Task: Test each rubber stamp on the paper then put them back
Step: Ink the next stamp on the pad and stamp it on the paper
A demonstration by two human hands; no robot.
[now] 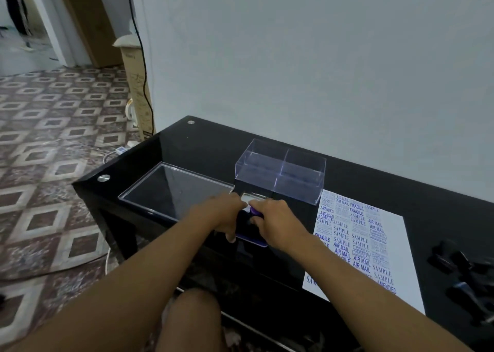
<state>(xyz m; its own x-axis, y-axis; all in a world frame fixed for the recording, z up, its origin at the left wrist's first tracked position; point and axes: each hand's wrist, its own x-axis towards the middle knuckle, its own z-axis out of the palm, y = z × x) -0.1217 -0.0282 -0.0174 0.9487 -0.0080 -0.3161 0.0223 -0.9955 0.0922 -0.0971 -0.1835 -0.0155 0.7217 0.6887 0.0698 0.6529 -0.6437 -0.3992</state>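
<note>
Both forearms are stretched over the counter (267,143); left hand (224,215) steadies the ink pad (251,240), right hand (275,222) fingers are curled round a purple-handled stamp (255,211) on it. Probably light and rigid, best gripped by the handle. Paper (395,247) is just right.

clear box (280,172) just beyond, stamps (466,268) far right

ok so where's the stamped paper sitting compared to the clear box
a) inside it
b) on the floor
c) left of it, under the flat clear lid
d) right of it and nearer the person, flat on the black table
d: the sheet of paper, covered in blue stamp prints, lies flat on the black table, to the right of the clear box and nearer the person.
</note>
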